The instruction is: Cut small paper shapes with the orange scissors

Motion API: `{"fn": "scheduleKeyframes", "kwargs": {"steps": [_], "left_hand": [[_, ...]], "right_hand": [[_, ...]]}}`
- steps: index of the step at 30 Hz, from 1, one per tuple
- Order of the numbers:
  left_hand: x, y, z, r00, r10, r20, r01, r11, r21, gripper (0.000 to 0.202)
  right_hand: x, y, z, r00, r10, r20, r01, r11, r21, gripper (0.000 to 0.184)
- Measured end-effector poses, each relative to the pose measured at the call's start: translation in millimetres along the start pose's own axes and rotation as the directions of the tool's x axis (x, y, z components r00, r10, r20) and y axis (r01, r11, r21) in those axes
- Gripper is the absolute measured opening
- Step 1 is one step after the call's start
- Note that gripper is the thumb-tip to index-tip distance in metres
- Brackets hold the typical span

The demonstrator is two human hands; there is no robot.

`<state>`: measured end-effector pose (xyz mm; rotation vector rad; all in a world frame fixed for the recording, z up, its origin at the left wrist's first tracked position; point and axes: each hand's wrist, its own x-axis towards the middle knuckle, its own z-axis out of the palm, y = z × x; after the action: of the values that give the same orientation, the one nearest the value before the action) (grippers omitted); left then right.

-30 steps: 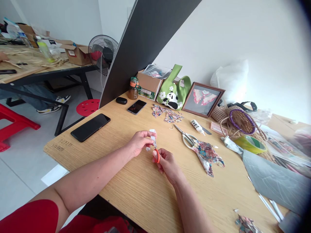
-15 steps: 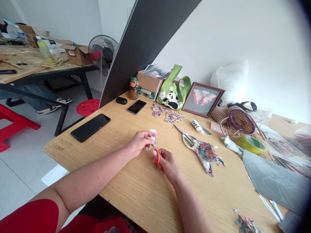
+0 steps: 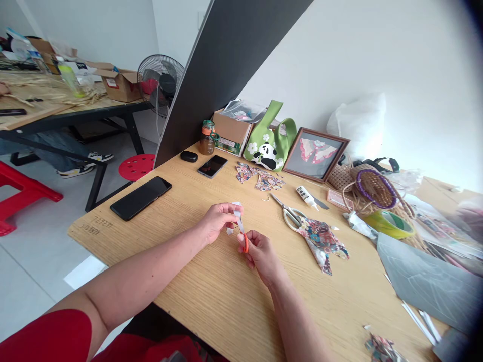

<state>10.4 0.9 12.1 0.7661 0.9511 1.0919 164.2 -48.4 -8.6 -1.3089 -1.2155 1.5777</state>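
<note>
Over the middle of the wooden table, my left hand [image 3: 220, 221] pinches a small white piece [image 3: 237, 213], paper or cloth. My right hand [image 3: 259, 254] grips small scissors by their orange handle [image 3: 246, 243]. The scissors' blades point up at the white piece, close to my left fingertips; fingers partly hide where they meet. To the right lie larger white-handled scissors [image 3: 292, 217], touching a floral fabric piece [image 3: 320, 236]. Several patterned fabric cutouts [image 3: 260, 177] lie further back.
Two phones [image 3: 141, 197] lie at left and back left. A white glue bottle [image 3: 307, 197] rests right of centre. Along the back stand a drink bottle [image 3: 207, 137], a green panda bag [image 3: 266, 146] and a framed butterfly [image 3: 316, 154]. Fabric scraps [image 3: 383, 347] lie at the near right.
The small scissors' blades and orange handle have shifted slightly against the white piece. Both hands stay almost in place, and the other things on the table have not moved.
</note>
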Motion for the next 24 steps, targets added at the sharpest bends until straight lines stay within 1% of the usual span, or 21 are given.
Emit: {"fn": "scheduleKeyframes", "kwargs": {"steps": [4,9,14,19,24], "left_hand": [[0.2,1.6,0.4,1.0,-0.025,-0.017,0.024,0.999,-0.025,0.026],[0.9,1.6,0.3,0.999,-0.033,-0.009,0.033,0.999,-0.031,0.025],[0.9,-0.1,-0.2,1.0,-0.006,0.009,0.006,1.0,-0.01,0.026],[0.9,-1.4,-1.8,0.998,0.046,0.036,-0.047,0.998,0.046,0.027],[1.5,-2.4,-2.2,0.996,0.08,0.047,-0.084,0.992,0.094,0.028]], "right_hand": [[-0.9,-1.4,0.4,1.0,0.006,0.004,-0.006,1.0,0.018,0.054],[-1.0,-2.0,0.7,1.0,0.008,0.003,-0.008,1.0,0.018,0.054],[-0.8,-1.3,-0.2,1.0,0.012,0.018,-0.012,1.0,0.003,0.055],[-1.3,-1.9,-1.4,0.999,0.022,0.035,-0.022,1.0,-0.008,0.055],[-0.9,-2.7,-1.7,0.999,0.024,0.026,-0.024,1.0,-0.014,0.056]]}}
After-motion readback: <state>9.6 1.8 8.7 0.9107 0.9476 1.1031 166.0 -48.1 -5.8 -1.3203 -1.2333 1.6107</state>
